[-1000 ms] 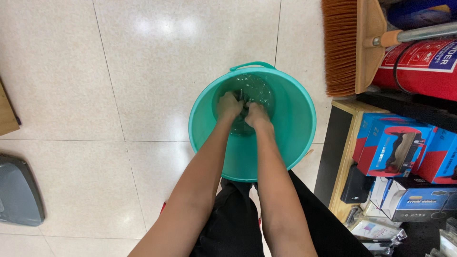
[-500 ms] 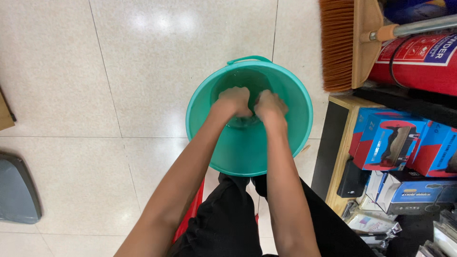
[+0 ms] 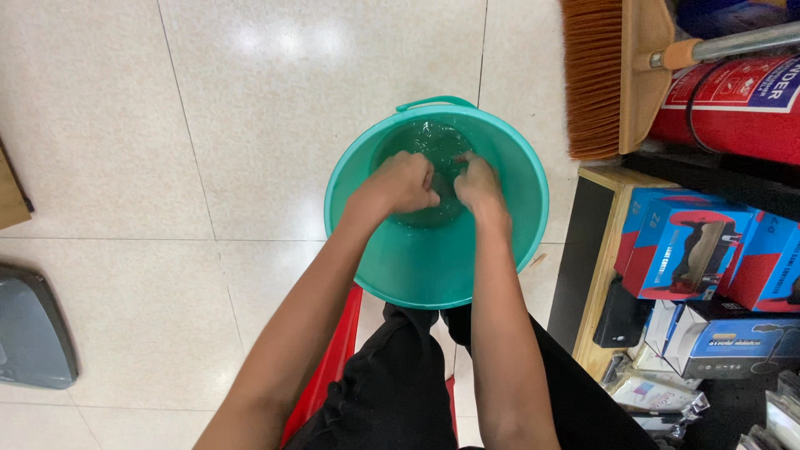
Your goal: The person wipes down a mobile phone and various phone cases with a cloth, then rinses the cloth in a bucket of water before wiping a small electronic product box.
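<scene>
Inside the green bucket (image 3: pixel 500 250), both hands work a dark wet cloth (image 3: pixel 446 179) above the water. The left hand (image 3: pixel 400 183) is fisted around it; right hand (image 3: pixel 479 183) fingers pinch it. It looks soft, soggy, slippery; best gripped bunched.

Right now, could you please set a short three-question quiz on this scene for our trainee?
1. True or false: both hands are inside the green bucket.
2. What stands to the right of the bucket's top edge in the picture: (a) a broom, (b) a ladder, (c) a chair?
3. What lies at the bottom of the bucket?

Key
1. True: the left hand and the right hand are both in it, fingers curled close together; whether they grip something cannot be told.
2. (a) the broom, by a red extinguisher.
3. Water.
</scene>
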